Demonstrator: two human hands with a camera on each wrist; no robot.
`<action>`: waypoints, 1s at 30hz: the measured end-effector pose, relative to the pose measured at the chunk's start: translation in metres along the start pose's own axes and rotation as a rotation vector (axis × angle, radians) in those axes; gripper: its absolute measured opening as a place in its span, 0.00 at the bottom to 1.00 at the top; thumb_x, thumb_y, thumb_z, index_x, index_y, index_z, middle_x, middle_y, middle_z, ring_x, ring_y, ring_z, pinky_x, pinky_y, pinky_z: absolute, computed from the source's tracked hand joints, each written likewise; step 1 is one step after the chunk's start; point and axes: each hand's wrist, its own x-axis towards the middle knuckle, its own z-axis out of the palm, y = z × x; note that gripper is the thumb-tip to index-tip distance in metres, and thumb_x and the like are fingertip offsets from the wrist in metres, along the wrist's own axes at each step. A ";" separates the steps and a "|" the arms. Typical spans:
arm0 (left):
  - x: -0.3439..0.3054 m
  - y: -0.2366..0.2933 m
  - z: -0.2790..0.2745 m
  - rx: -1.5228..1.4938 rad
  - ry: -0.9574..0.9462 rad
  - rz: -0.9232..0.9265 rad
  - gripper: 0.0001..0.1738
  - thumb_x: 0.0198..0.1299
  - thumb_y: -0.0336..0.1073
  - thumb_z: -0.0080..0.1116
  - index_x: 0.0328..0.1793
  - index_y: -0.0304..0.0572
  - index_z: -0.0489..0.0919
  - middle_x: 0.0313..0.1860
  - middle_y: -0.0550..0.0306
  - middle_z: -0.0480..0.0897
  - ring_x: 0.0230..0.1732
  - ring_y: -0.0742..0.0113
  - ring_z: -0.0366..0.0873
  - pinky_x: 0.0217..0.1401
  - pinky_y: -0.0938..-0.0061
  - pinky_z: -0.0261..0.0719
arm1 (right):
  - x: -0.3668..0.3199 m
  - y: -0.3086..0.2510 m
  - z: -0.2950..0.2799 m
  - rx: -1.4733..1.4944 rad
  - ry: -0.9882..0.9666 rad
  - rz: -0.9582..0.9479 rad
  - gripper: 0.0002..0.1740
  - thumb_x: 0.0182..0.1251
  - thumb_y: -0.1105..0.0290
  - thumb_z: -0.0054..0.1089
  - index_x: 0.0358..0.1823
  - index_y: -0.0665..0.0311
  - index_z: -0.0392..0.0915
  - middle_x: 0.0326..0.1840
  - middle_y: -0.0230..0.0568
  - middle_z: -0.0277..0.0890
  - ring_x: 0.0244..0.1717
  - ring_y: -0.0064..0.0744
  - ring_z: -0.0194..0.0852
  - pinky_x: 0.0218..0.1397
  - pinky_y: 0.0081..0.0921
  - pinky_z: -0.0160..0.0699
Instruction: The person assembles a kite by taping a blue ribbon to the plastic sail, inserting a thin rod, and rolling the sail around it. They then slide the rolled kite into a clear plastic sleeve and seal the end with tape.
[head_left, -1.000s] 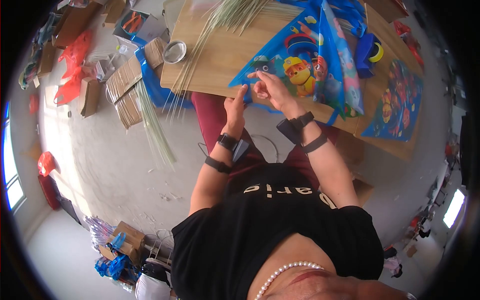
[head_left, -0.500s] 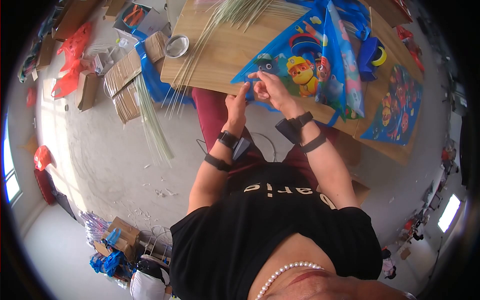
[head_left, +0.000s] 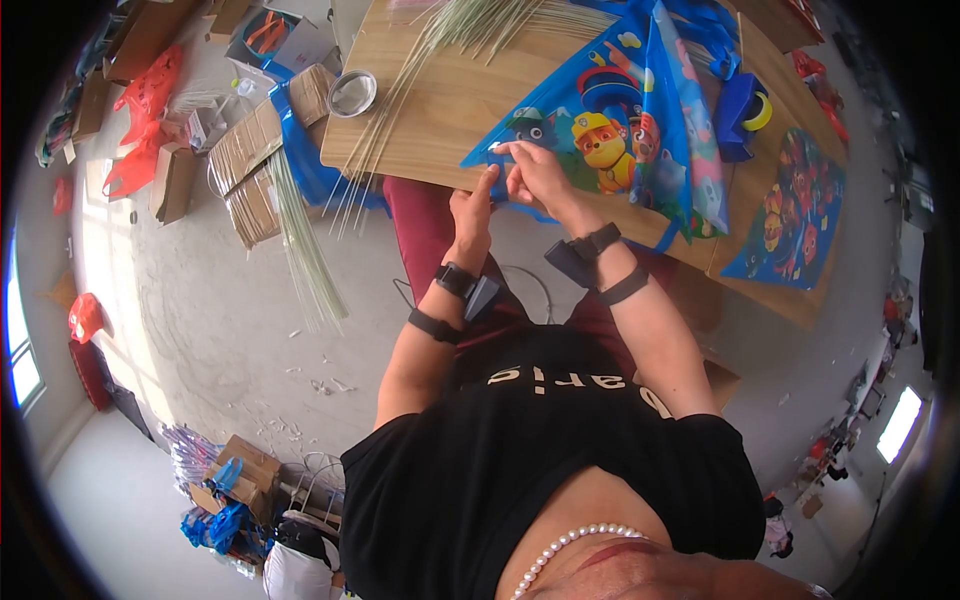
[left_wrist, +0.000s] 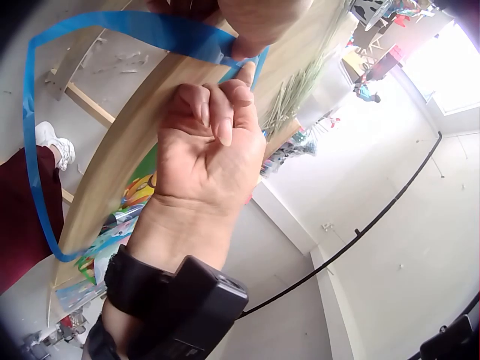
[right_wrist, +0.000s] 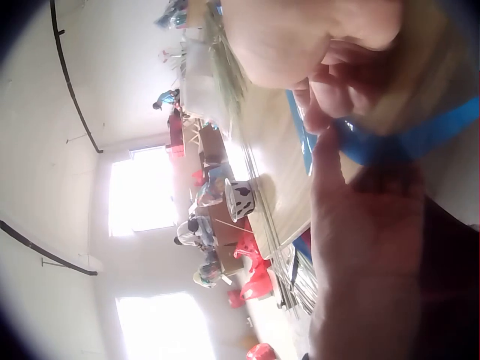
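Observation:
In the head view my left hand (head_left: pixel 472 215) is at the table's near edge, thumb pointing up. My right hand (head_left: pixel 540 180) meets it there, index finger extended toward the left thumb and its other fingers curled. Between them they pinch a narrow blue plastic strip (left_wrist: pixel 142 28), which hangs in a long loop in the left wrist view. The right wrist view shows the left thumb pressed on the strip (right_wrist: pixel 439 135) right by the right fingertips. Beside the right hand lies a triangular blue plastic sheet (head_left: pixel 560 140) printed with cartoon dogs, its left corner close to the fingertips.
Thin pale sticks (head_left: pixel 450 40) lie across the wooden table (head_left: pixel 430 140), some jutting past its edge. A round tub (head_left: pixel 353 93) stands at the left corner. Another printed sheet (head_left: pixel 795 215) and a dark blue holder (head_left: pixel 735 115) are at right. Cardboard boxes (head_left: pixel 245 160) sit on the floor.
The head view has shifted slightly since a second ago. My right hand has moved very slightly left, its fingers bending a little; my left hand keeps nearly the same place.

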 end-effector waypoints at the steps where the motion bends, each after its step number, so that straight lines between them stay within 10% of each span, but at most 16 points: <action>1: 0.001 -0.002 0.000 -0.002 0.011 -0.004 0.19 0.68 0.47 0.70 0.56 0.43 0.84 0.41 0.63 0.85 0.35 0.75 0.83 0.36 0.79 0.77 | -0.002 -0.002 0.001 -0.050 0.007 0.005 0.21 0.89 0.59 0.38 0.64 0.66 0.76 0.21 0.35 0.75 0.14 0.18 0.61 0.19 0.19 0.62; 30: 0.004 -0.001 0.019 -0.127 0.141 0.016 0.21 0.62 0.41 0.76 0.58 0.46 0.82 0.47 0.66 0.84 0.42 0.77 0.78 0.40 0.77 0.73 | -0.005 0.009 -0.001 -0.329 0.028 -0.180 0.18 0.86 0.63 0.43 0.60 0.62 0.81 0.22 0.38 0.79 0.17 0.23 0.74 0.23 0.25 0.74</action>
